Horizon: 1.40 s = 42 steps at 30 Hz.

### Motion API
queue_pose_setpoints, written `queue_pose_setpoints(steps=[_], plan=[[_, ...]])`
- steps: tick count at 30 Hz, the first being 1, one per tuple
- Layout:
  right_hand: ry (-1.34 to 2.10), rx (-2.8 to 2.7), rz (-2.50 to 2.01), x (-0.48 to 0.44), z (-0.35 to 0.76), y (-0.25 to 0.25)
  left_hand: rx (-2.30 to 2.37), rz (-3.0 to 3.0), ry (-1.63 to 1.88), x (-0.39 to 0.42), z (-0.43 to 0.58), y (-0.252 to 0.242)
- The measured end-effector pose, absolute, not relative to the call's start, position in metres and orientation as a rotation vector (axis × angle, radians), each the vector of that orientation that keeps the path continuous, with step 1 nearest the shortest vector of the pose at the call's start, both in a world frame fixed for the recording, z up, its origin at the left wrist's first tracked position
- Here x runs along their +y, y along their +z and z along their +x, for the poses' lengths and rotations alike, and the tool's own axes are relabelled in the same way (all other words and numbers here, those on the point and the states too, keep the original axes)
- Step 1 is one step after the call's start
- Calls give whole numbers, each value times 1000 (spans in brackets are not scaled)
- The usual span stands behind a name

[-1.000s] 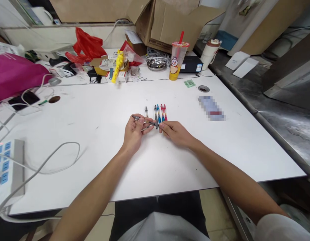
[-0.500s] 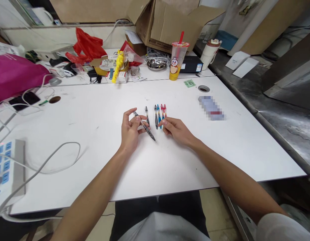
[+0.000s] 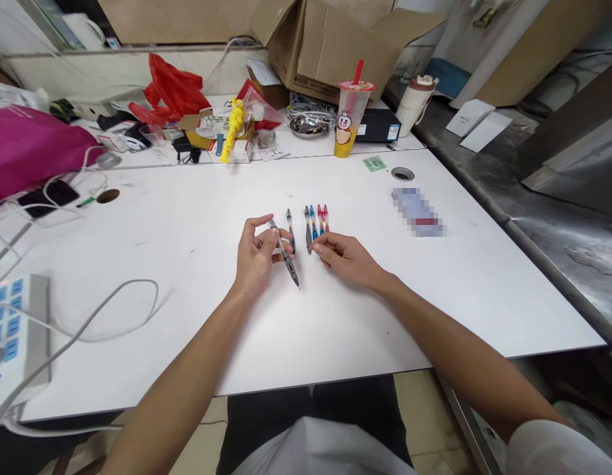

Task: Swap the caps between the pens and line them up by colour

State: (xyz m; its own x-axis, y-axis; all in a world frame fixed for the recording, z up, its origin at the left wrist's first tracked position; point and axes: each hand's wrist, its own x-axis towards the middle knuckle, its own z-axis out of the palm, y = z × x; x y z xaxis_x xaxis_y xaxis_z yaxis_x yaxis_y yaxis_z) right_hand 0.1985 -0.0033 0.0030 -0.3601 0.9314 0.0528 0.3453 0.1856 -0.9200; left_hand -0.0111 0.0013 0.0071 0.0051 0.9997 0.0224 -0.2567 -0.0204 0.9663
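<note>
On the white table point(image 3: 152, 277), my left hand point(image 3: 256, 256) pinches a pen point(image 3: 285, 256) in its fingers; my right hand point(image 3: 345, 258) lies loosely open, empty, fingertips apparently just short of the row of pens point(image 3: 316, 224).

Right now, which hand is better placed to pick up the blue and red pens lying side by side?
Right: the right hand is empty, its fingertips beside the row of slim pens, while the left hand holds a clear-barrelled pen.
</note>
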Motion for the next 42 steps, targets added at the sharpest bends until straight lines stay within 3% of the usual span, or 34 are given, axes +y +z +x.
queue_pose_setpoints(steps=[9,14,29,42], plan=[[998,-2180,-884,-8,198,1,1034,977,1295,3,-13,3],[745,-2334,-758,-14,190,-2,1038,958,1245,3,-11,1],[146,-2429,-1047,10,187,-11,1288,1954,1119,11,-22,-17],[83,-2468,-1105,13,183,-16,1310,2154,976,12,-25,-21]])
